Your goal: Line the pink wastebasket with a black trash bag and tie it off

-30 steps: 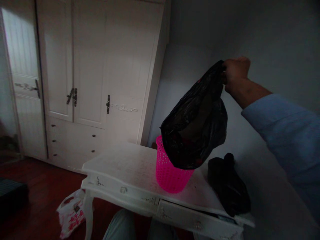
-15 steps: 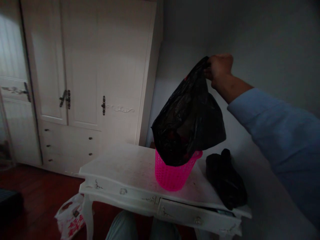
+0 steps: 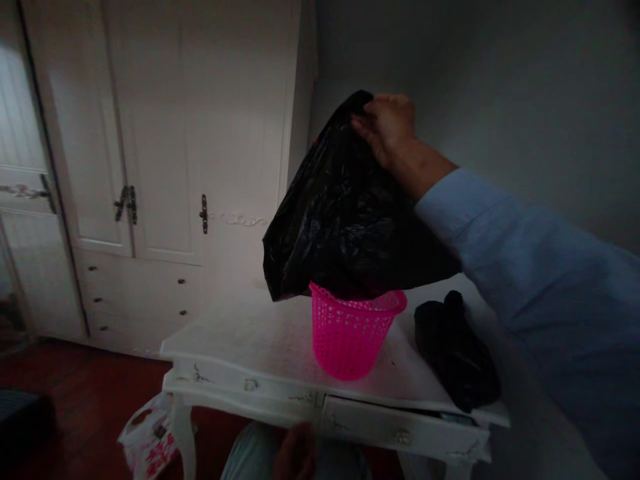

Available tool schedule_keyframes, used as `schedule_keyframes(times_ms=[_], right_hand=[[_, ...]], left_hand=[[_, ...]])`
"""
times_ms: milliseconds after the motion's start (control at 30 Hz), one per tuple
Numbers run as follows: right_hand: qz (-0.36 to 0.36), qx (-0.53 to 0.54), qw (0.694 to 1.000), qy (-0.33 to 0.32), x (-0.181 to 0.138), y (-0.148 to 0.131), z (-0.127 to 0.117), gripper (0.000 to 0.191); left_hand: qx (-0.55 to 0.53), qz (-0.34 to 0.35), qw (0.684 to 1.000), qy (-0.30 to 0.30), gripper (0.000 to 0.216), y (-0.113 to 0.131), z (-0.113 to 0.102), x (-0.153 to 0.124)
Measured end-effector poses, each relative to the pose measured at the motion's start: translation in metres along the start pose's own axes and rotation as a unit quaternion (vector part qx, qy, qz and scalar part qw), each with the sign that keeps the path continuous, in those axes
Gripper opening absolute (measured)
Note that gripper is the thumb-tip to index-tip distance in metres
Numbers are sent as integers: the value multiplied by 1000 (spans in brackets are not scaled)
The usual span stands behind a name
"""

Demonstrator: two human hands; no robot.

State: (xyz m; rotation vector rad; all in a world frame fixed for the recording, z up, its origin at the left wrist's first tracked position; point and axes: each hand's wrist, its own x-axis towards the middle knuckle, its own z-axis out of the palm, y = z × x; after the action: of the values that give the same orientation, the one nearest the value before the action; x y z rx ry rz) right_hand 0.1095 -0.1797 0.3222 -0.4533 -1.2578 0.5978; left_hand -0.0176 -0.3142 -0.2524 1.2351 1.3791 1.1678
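My right hand is raised above the white desk and pinches the top edge of a black plastic bag. The bag hangs spread out, its lower edge by the mouth of a pink perforated basket. Upright on the desk, the basket shows part of its rim, while the bag covers the far side. Low in the view, in front of the desk and over my knees, is my left hand, dim and blurred, its fingers not clear.
A second black bag, bunched up, lies at the right of the white desk. The right drawer is slightly pulled out. A white and red carrier bag stands on the floor by the desk leg. A white wardrobe is behind.
My right hand has moved left with the black bag, which has swung left and lifted, uncovering more of the basket's rim. My left hand has come into view at the bottom.
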Motion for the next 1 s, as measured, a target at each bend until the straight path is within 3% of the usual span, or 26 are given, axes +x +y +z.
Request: schedule_keyframes(times_ms=[33,67,133,167,267,367,467,533,600,667,733,800,900,1000], right_hand=[[-2,7,1000,-1,0,2,-2,33],[-2,15,1000,0,1,3,-5,33],[-5,27,1000,4,2,7,-16,32],[-7,30,1000,4,2,10,-24,32],[-2,4,1000,-6,3,18,-58,34],[10,-75,997,-11,-4,27,-107,40],[-7,-159,987,14,-29,33,-164,41],[-22,-240,970,-23,-55,37,-201,38],[45,-327,933,-144,-84,42,-231,31],[133,-379,874,-273,-110,51,-250,35],[187,-393,821,-369,-126,63,-257,44],[201,-383,793,-430,-131,81,-252,50],[161,-358,794,-464,-120,118,-232,57],[82,-380,810,-439,-105,162,-212,53]], left_hand=[[-14,39,999,2,46,18,-3,9],[-47,135,990,11,51,40,-6,20],[-104,279,950,93,60,94,-16,45],[-131,308,936,111,70,123,-21,58],[-227,285,922,133,84,200,-35,98],[-250,315,911,92,74,245,-45,125],[-265,367,888,81,68,267,-51,134],[-269,380,881,85,68,278,-54,136],[-265,383,881,84,68,289,-56,139],[-255,387,882,86,69,301,-57,145],[-239,396,883,86,68,314,-56,152],[-226,405,882,83,64,326,-55,158],[-210,406,886,78,54,341,-51,164],[-187,403,892,86,47,348,-45,166]])
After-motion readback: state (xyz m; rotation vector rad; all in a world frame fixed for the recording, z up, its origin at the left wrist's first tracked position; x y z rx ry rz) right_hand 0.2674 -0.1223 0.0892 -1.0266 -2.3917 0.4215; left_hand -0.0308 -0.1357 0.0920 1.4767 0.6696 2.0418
